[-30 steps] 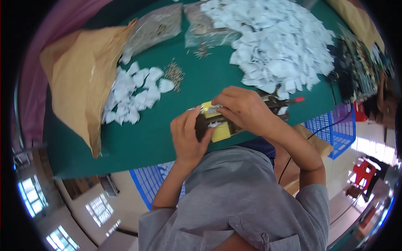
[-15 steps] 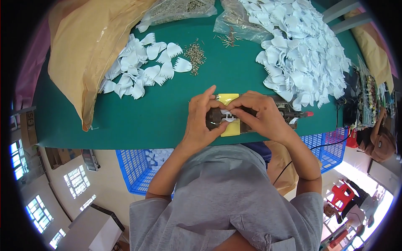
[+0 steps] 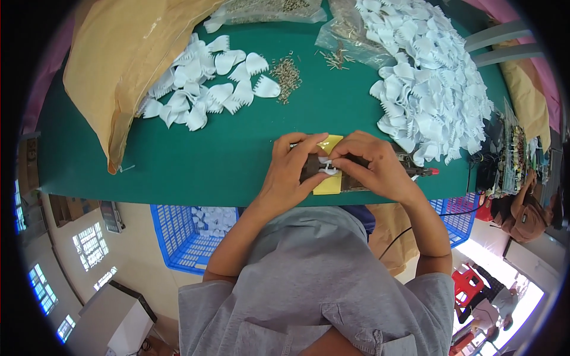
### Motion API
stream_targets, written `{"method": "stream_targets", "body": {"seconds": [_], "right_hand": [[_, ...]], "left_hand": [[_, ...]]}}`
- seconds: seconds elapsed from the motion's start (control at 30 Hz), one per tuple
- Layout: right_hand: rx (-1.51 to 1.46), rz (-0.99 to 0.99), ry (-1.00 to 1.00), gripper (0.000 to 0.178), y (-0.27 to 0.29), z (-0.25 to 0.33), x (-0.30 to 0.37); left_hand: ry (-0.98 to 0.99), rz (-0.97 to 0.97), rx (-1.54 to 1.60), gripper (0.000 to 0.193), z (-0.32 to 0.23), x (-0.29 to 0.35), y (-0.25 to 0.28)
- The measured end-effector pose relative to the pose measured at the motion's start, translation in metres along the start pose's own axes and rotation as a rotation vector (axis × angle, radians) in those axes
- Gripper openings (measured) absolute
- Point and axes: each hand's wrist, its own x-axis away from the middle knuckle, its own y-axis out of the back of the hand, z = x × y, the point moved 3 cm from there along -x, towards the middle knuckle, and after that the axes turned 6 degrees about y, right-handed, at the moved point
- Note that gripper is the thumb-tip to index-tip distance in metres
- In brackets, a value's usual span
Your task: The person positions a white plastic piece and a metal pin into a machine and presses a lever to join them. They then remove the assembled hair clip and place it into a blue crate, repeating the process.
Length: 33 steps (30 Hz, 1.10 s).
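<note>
At the near edge of the green table, both my hands are closed over a small dark fixture (image 3: 310, 168) with a yellow plate (image 3: 327, 186). A small white plastic piece (image 3: 327, 167) sits in it between my fingertips. My left hand (image 3: 288, 172) curls round the fixture's left side, thumb and fingers gripping the white piece. From the right, my right hand (image 3: 377, 168) pinches the same piece with thumb and forefinger. Whether a tiny part is also in that pinch is hidden. To the right, a tool with a red tip (image 3: 434, 172) shows past my right hand.
White toothed plastic pieces form a large heap (image 3: 427, 83) at the right and a smaller pile (image 3: 190, 86) at the left, beside a brown paper sack (image 3: 119, 77). Small metal pins (image 3: 286, 77) lie mid-table. Clear bags (image 3: 267, 12) stand behind. A blue basket (image 3: 172, 237) is below the edge.
The whole view has shifted slightly. My left fingers have folded lower over the fixture, the raised forefinger coming down. My right hand keeps its pinch at the white piece.
</note>
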Motion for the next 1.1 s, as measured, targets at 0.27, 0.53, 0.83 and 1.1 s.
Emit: {"method": "stream_targets", "body": {"seconds": [0.27,0.53,0.83,1.1], "right_hand": [[0.116,0.058,0.037,0.008,0.003,0.007,-0.007],[0.369,-0.352,0.055,0.016,0.069,-0.054,-0.080],[0.651,-0.053,-0.002,0.015,0.077,-0.103,-0.128],[-0.021,-0.119,-0.124,0.016,0.050,-0.021,-0.052]], "left_hand": [[-0.057,0.009,0.007,0.072,0.002,-0.005,0.000],[-0.156,-0.017,-0.134,0.042,-0.005,-0.005,0.003],[-0.157,-0.014,-0.121,0.037,-0.008,-0.004,0.001],[-0.064,-0.034,-0.082,0.038,-0.002,-0.003,0.004]]}}
